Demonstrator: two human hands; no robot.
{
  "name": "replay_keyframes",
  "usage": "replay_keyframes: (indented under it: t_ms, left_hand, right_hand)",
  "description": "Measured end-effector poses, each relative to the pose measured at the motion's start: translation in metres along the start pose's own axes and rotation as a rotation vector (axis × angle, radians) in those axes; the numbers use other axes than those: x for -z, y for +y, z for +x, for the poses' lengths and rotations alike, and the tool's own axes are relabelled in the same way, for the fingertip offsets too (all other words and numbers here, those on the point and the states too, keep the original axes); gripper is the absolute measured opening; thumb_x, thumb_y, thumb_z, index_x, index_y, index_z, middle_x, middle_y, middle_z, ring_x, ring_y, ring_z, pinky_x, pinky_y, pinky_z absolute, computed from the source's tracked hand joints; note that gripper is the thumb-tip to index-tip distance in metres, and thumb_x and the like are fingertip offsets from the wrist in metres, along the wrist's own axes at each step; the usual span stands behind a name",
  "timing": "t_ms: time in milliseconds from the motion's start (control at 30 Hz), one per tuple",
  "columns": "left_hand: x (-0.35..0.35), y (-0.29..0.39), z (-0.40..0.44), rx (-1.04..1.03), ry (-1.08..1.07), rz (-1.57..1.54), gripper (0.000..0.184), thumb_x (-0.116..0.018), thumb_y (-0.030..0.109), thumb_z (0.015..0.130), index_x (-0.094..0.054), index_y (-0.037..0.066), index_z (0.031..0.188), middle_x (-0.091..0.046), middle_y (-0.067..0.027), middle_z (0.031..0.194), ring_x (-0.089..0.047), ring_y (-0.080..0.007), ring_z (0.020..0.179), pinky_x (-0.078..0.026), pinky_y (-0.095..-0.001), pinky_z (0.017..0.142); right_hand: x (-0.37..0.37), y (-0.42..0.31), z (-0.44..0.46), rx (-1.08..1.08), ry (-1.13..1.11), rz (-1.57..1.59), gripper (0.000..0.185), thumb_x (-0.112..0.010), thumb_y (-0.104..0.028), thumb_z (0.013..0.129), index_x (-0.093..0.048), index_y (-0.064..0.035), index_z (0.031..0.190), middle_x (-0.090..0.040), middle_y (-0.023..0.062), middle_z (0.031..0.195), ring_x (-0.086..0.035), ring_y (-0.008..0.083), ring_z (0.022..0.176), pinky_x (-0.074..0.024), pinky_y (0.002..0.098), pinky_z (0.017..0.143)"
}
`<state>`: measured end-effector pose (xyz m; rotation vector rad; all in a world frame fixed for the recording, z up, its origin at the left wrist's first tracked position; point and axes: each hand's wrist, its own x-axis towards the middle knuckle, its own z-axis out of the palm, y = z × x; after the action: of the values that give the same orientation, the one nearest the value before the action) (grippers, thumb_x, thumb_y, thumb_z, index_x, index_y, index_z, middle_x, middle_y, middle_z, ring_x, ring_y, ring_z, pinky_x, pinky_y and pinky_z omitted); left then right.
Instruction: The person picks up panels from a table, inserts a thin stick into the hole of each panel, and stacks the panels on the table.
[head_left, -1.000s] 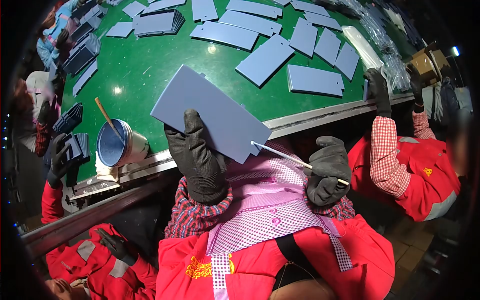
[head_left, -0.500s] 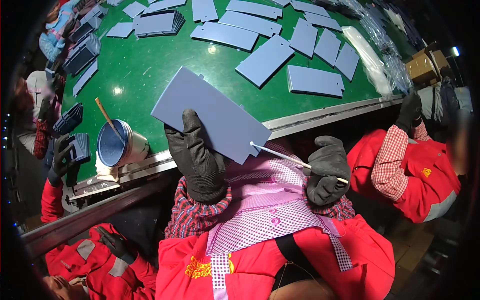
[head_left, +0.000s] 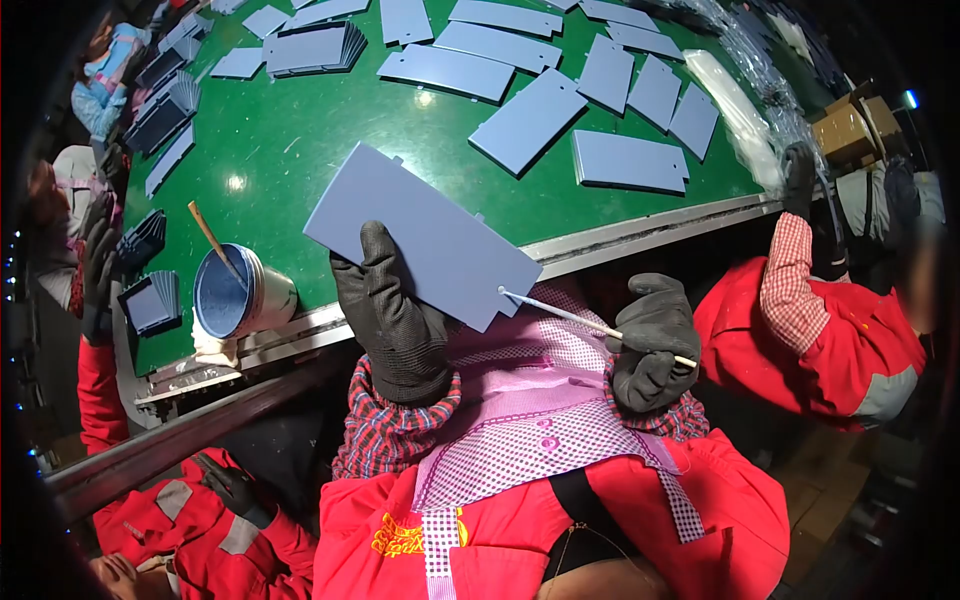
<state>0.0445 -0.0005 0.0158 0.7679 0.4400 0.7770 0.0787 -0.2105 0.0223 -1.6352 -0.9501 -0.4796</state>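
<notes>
My left hand [head_left: 390, 320], in a black glove, grips a flat blue-grey panel [head_left: 415, 235] by its lower left edge, thumb across the face. The panel is tilted in front of me, above the table's front edge. Between the fingers of my gloved right hand [head_left: 655, 345] is a thin stick [head_left: 565, 312] with a pale tip. That tip touches or nearly touches the panel near its lower right corner. Left of my left hand, a bucket [head_left: 250, 290] with dark blue inside holds a wooden-handled tool [head_left: 212, 235].
Several similar panels [head_left: 530, 120] lie spread over the green table [head_left: 300, 120], some in stacks [head_left: 315, 48]. Clear plastic wrap [head_left: 735, 120] runs along the right side, near a cardboard box [head_left: 850, 135]. Co-workers in red sit at right [head_left: 790, 330] and lower left [head_left: 190, 520].
The panel in my left hand has shifted and turned very slightly; my right hand and the stick stay almost still. The co-worker at right has raised an arm toward the table.
</notes>
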Motion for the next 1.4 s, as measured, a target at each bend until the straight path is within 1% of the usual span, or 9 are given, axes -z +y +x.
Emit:
replay_keyframes:
  t_ms: [467, 733, 867, 1067, 1133, 1167, 1267, 1333, 1400]
  left_hand:
    - [-0.004, 0.003, -0.004, 0.019, -0.047, -0.039, 0.024, -0.046, 0.019, 0.094, -0.051, 0.001, 0.108, -0.057, -0.0070, 0.093, -0.057, -0.0130, 0.081, -0.051, -0.0254, 0.069]
    - [-0.005, 0.006, -0.003, 0.066, -0.178, -0.038, 0.027, -0.044, 0.020, 0.095, -0.048, 0.001, 0.114, -0.056, -0.0088, 0.101, -0.057, -0.0151, 0.089, -0.051, -0.0280, 0.079]
    - [0.002, 0.005, 0.000, 0.178, -0.230, -0.182, 0.029, -0.044, 0.020, 0.095, -0.047, 0.001, 0.116, -0.056, -0.0093, 0.105, -0.056, -0.0181, 0.094, -0.050, -0.0320, 0.083]
    - [0.025, -0.012, 0.011, 0.158, -0.270, 0.106, 0.030, -0.045, 0.022, 0.094, -0.047, 0.003, 0.117, -0.056, -0.0095, 0.106, -0.056, -0.0217, 0.096, -0.049, -0.0374, 0.084]
    - [0.026, -0.016, 0.013, 0.393, -0.048, -0.351, 0.030, -0.047, 0.025, 0.093, -0.050, 0.003, 0.114, -0.057, -0.0092, 0.105, -0.056, -0.0226, 0.096, -0.049, -0.0378, 0.083]
    - [0.027, -0.017, 0.014, 0.393, -0.049, -0.350, 0.030, -0.047, 0.025, 0.093, -0.050, 0.003, 0.114, -0.057, -0.0092, 0.105, -0.056, -0.0226, 0.096, -0.049, -0.0378, 0.083]
    - [0.022, -0.016, 0.011, 0.255, -0.112, -0.298, 0.030, -0.051, 0.020, 0.092, -0.050, 0.002, 0.116, -0.056, -0.0096, 0.103, -0.055, -0.0206, 0.096, -0.047, -0.0338, 0.085]
    - [0.013, -0.008, -0.002, -0.031, -0.044, 0.037, 0.033, -0.052, 0.012, 0.091, -0.047, 0.001, 0.121, -0.055, -0.0090, 0.102, -0.054, -0.0174, 0.096, -0.045, -0.0289, 0.086]
    - [0.027, -0.013, -0.006, -0.075, -0.087, 0.018, 0.035, -0.051, 0.008, 0.091, -0.045, 0.001, 0.124, -0.054, -0.0086, 0.104, -0.053, -0.0162, 0.096, -0.044, -0.0272, 0.086]
  right_hand:
    - [-0.002, 0.000, -0.003, 0.008, 0.040, 0.007, 0.030, -0.043, -0.029, 0.090, -0.061, -0.0082, 0.075, -0.059, 0.0010, 0.066, -0.055, 0.0189, 0.067, -0.0445, 0.0437, 0.079]
    - [0.000, 0.001, -0.003, 0.005, 0.065, -0.001, 0.037, -0.041, -0.032, 0.092, -0.059, -0.0062, 0.073, -0.057, 0.0018, 0.060, -0.055, 0.0184, 0.064, -0.0446, 0.0442, 0.078]
    - [-0.005, 0.007, -0.007, 0.044, 0.311, 0.111, 0.031, -0.039, -0.030, 0.092, -0.054, -0.0057, 0.080, -0.049, 0.0035, 0.053, -0.049, 0.0172, 0.055, -0.0434, 0.0451, 0.075]
    - [-0.001, 0.010, -0.008, 0.050, 0.352, 0.113, 0.027, -0.037, -0.029, 0.091, -0.049, -0.0055, 0.086, -0.044, 0.0058, 0.053, -0.044, 0.0171, 0.052, -0.0416, 0.0466, 0.073]
    - [0.000, 0.010, -0.009, 0.054, 0.338, 0.113, 0.027, -0.037, -0.028, 0.091, -0.050, -0.0052, 0.088, -0.045, 0.0056, 0.053, -0.045, 0.0173, 0.053, -0.0416, 0.0467, 0.073]
    - [0.000, 0.010, -0.008, 0.054, 0.339, 0.113, 0.027, -0.037, -0.028, 0.091, -0.050, -0.0052, 0.088, -0.045, 0.0056, 0.053, -0.045, 0.0173, 0.053, -0.0416, 0.0467, 0.073]
    - [0.002, 0.010, -0.004, 0.031, 0.360, 0.112, 0.028, -0.036, -0.028, 0.092, -0.051, -0.0046, 0.089, -0.047, 0.0059, 0.054, -0.046, 0.0176, 0.055, -0.0419, 0.0465, 0.074]
    - [0.004, 0.010, -0.004, -0.003, 0.346, 0.117, 0.027, -0.037, -0.028, 0.092, -0.051, -0.0043, 0.090, -0.049, 0.0064, 0.055, -0.047, 0.0176, 0.057, -0.0422, 0.0463, 0.076]
    - [0.006, 0.010, -0.005, -0.012, 0.321, 0.118, 0.027, -0.037, -0.027, 0.091, -0.052, -0.0041, 0.090, -0.050, 0.0067, 0.056, -0.047, 0.0176, 0.057, -0.0423, 0.0464, 0.077]
